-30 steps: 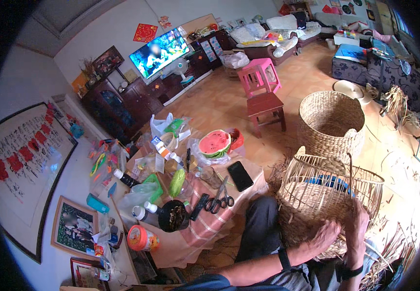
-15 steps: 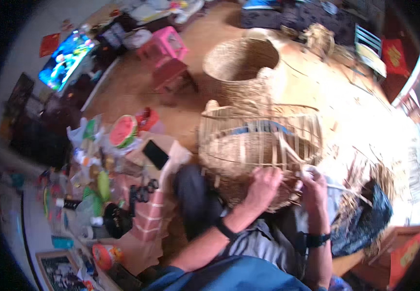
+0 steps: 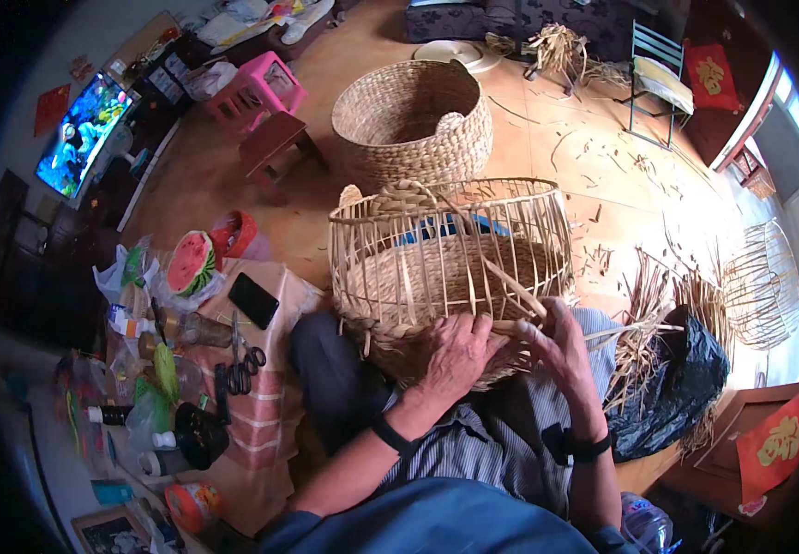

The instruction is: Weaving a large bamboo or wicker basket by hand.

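A half-woven straw basket (image 3: 390,277) rests against my lap, its bare upright stakes showing above a braided band on the near side. My left hand (image 3: 457,353) is bent over that band, fingers closed on the basket. Close by on the right, my right hand (image 3: 561,349) is pinched at the same edge, gripping a pale straw strand (image 3: 635,331) whose tail sticks out to the right. Another loose strand (image 3: 513,284) slants up from the work between the stakes. My fingertips hide the exact spot where strand and band meet.
A finished round basket (image 3: 418,111) stands on the floor ahead. Bundled straw (image 3: 644,305) and a black plastic bag (image 3: 676,388) lie at my right. On the left, a covered table (image 3: 265,406) carries a phone (image 3: 253,300), scissors (image 3: 247,365) and cut watermelon (image 3: 192,263).
The whole view has shifted, with the scene sliding left and slightly up. My right hand has turned and spread a little at the basket edge; my left hand stays on the band.
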